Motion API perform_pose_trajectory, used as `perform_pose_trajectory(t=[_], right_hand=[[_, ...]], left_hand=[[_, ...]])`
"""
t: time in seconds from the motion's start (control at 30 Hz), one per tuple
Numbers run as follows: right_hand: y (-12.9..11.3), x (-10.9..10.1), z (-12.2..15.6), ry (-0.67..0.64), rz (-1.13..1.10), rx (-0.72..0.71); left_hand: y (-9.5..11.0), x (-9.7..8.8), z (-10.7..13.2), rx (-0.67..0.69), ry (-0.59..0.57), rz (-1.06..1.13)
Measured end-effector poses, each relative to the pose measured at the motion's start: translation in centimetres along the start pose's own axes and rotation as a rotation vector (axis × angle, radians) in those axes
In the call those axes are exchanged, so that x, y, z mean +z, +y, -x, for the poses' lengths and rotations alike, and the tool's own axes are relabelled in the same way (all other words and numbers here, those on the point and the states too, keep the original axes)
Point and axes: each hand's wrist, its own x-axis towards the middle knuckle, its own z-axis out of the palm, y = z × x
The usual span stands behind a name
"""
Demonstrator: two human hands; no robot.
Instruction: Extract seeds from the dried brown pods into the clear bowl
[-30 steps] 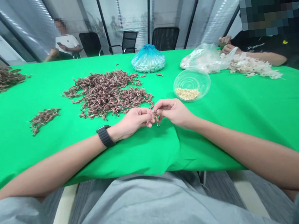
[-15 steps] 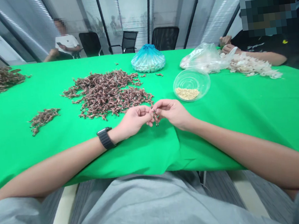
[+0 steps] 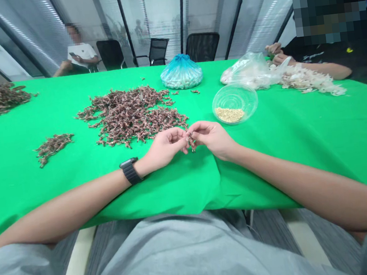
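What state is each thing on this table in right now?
left hand, pinching the brown sprig
right hand, pinching the same brown sprig
heap of brown sprigs, loose, spread out
clear round tub, holding pale grains
blue plastic bag, gathered at the top, full of pale pieces
clear plastic bag, crumpled
green tablecloth, rumpled near the hands

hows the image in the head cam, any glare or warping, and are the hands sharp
Head view: the green tablecloth curves at its far edge from wide-angle warping; light streaks glare on the glass wall; the left hand and right hand look sharp, though the brown pieces between them stay too fine to read; the bottom-right corner falls dark.
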Motion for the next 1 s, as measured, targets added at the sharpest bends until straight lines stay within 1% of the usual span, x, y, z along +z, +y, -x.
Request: perform_pose_trajectory(t=[0.07,0.17,0.3,0.47,0.53,0.63,0.7,0.87,1.0], right_hand=[[0.01,-0.07,-0.01,0.005,0.015,0.001],[0.0,-0.11,0.03,0.012,0.027,-0.001],[-0.03,-0.09,0.08,0.011,0.038,-0.006],[-0.14,0.0,0.13,0.018,0.051,-0.001],[-0.19,0.03,0.16,0.014,0.052,-0.005],[-0.21,0.05,0.2,0.008,0.058,-0.013],[-0.16,0.05,0.22,0.009,0.061,-0.013],[0.05,0.1,0.25,-0.009,0.083,-0.044],[0.11,0.17,0.28,-0.023,0.124,-0.079]], left_hand=[[0.07,-0.05,-0.14,-0.018,-0.005,0.028],[0.31,-0.12,-0.15,-0.023,-0.004,0.006],[0.52,-0.29,0.02,-0.02,-0.001,-0.065],[0.5,-0.45,0.19,0.036,0.007,-0.223],[0.44,-0.44,0.23,0.049,0.014,-0.247],[0.35,-0.39,0.25,0.029,0.017,-0.218],[0.36,-0.39,0.25,0.006,-0.003,-0.209],[0.54,-0.46,0.26,-0.04,-0.121,-0.199],[0.46,-0.48,0.16,-0.074,-0.12,-0.117]])
